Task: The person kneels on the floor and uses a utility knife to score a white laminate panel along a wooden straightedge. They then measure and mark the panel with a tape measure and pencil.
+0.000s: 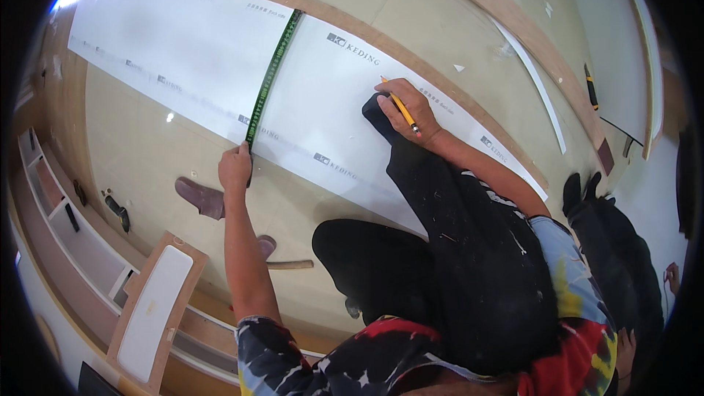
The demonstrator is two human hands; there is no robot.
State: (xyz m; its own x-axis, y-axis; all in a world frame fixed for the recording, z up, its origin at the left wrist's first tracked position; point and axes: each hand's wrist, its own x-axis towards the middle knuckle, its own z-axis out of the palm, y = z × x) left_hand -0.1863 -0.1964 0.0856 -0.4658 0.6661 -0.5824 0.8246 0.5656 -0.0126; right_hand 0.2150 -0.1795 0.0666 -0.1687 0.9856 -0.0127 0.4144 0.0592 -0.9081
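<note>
A long white sheet (183, 37) with grey printing lies on the floor. Across its width runs a green tape measure (273, 77). At the sheet's near edge my left hand (235, 167) is closed on the near end of the tape. My right hand (411, 111) rests over the right part of the sheet, holding a yellow pencil (400, 108) between its fingers. The pencil's point faces the far edge and its eraser end faces me. My black-trousered leg (469, 227) reaches over the sheet beside the right hand, hiding part of it.
Wooden strips (506, 22) lie beyond the sheet. A yellow-and-black utility knife (590, 88) is at far right, where another person in black trousers (616, 249) is. Brown footwear (202, 196), a power drill (116, 210) and a framed white panel (154, 308) are on the left.
</note>
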